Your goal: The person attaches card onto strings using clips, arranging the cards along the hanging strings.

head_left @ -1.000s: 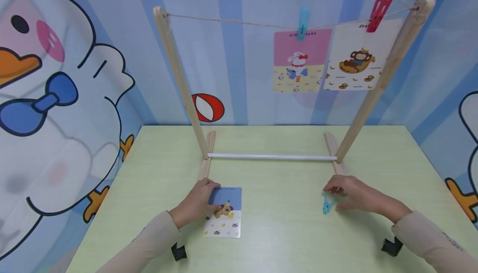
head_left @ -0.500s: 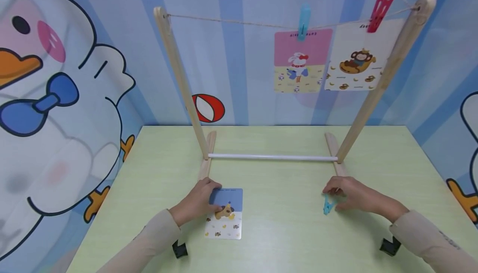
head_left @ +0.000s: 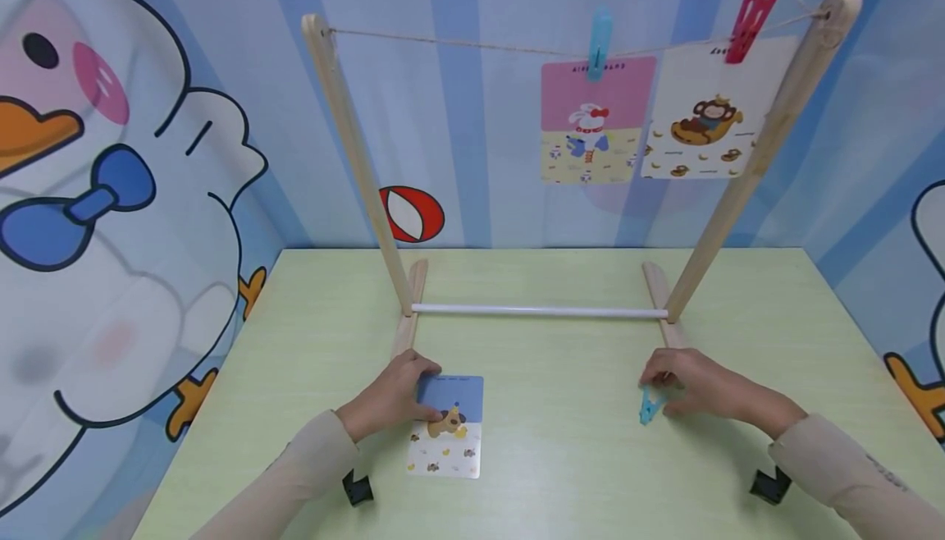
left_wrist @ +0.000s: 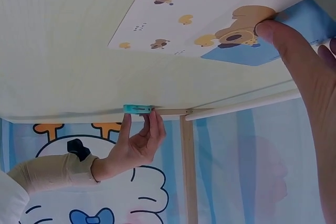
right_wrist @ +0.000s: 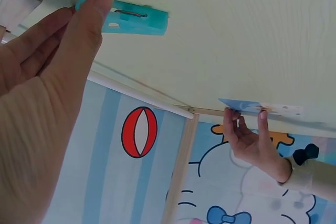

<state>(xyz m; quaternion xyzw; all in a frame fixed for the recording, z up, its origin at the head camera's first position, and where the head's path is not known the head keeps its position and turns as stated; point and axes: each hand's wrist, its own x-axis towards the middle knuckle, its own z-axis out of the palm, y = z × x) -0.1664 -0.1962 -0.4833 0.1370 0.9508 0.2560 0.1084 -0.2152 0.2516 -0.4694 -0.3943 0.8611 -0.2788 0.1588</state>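
A picture card (head_left: 445,446) with a blue top and a brown dog lies on the table at the left in the head view. My left hand (head_left: 389,399) holds it at its upper left side, thumb on the printed face (left_wrist: 184,19) and other fingers around the far edge. On the right, my right hand (head_left: 697,388) pinches a light-blue clothespin (head_left: 650,409) close over the table. The right wrist view shows the thumb on one end of this clothespin (right_wrist: 149,20), its spring facing the camera.
Behind the hands stands a wooden frame (head_left: 719,220) with a white crossbar (head_left: 539,310) and a string (head_left: 458,44). A pink rabbit card (head_left: 591,150) hangs by a blue clothespin (head_left: 600,35), a monkey card (head_left: 709,150) by a red one (head_left: 751,23). A patterned backdrop (head_left: 509,212) rises behind.
My left hand and the dog card have shifted slightly right and towards me. The right hand keeps its place with the blue clothespin.
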